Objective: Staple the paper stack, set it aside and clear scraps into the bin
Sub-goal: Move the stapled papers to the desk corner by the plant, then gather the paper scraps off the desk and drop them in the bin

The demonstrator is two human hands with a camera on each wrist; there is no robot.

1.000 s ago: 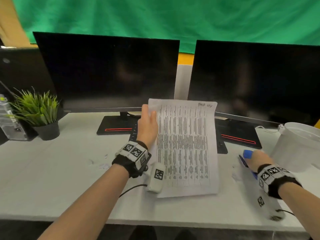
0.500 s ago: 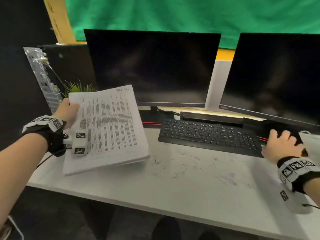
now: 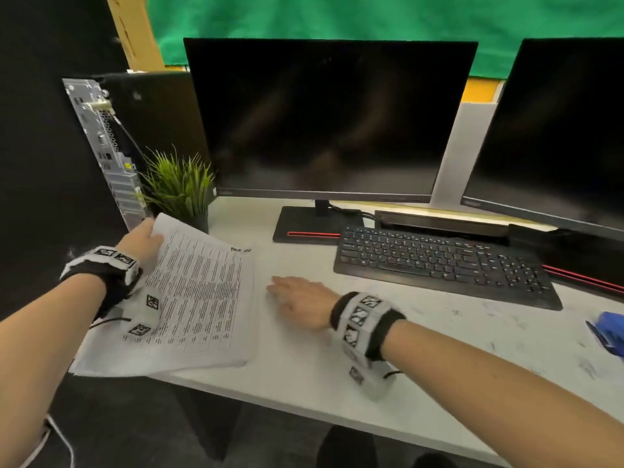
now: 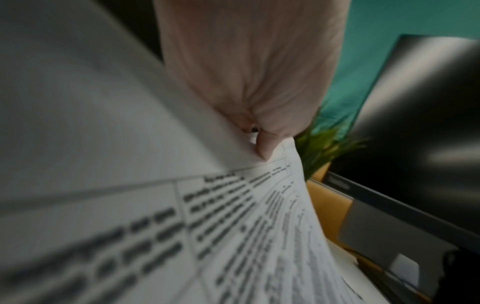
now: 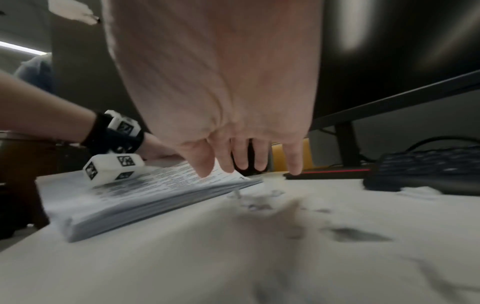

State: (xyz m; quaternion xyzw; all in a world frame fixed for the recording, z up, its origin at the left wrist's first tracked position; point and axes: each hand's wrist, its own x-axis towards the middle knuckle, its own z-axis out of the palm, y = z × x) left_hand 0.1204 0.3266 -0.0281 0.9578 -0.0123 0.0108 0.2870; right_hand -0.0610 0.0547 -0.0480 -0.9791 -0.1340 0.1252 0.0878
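Note:
The printed paper stack lies at the desk's front left corner, its near edge hanging slightly over. My left hand pinches its far left corner, thumb on top. The stack lies almost flat in the right wrist view. My right hand hovers palm-down just right of the stack, fingers straight and holding nothing. Small paper scraps lie on the desk under those fingers. The blue stapler sits at the far right edge of the head view.
A potted plant and a computer tower stand behind the stack. A black keyboard and two dark monitors fill the back. Smudges and scraps dot the white desk. The bin is out of view.
My left hand carried the stack from mid-desk to the left corner and lowered it. My right hand left the stapler and swept left across the desk to beside the stack.

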